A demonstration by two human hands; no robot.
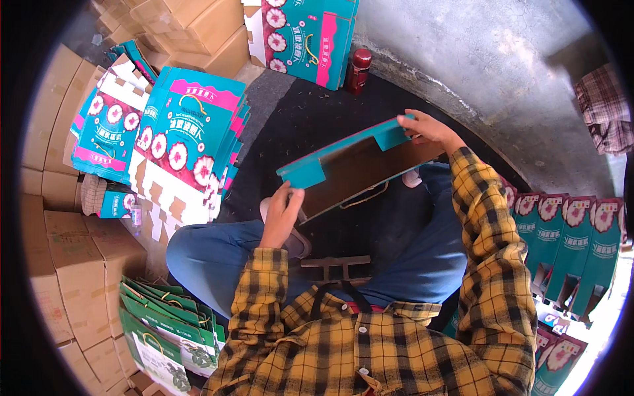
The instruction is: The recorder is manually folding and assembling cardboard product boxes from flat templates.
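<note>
Between my hands is a partly folded cardboard carton [360,170], teal outside and plain brown inside, held tilted above my lap with its open side facing me. Two teal corner flaps are bent inward along its far edge, and a yellowish cord handle [365,197] hangs at its near side. My left hand [282,214] is closed on the carton's left end, thumb and fingers at the corner. At the far right corner my right hand [429,131] grips the edge, its fingers partly hidden by the wall.
Flat teal-and-pink cartons [188,132] are stacked at the left, more lean at the back [304,39]. Green cartons [172,323] stand lower left beside brown boxes [86,264]. Folded teal cartons [561,237] line the right. A red flask [358,71] stands by the concrete wall [462,53].
</note>
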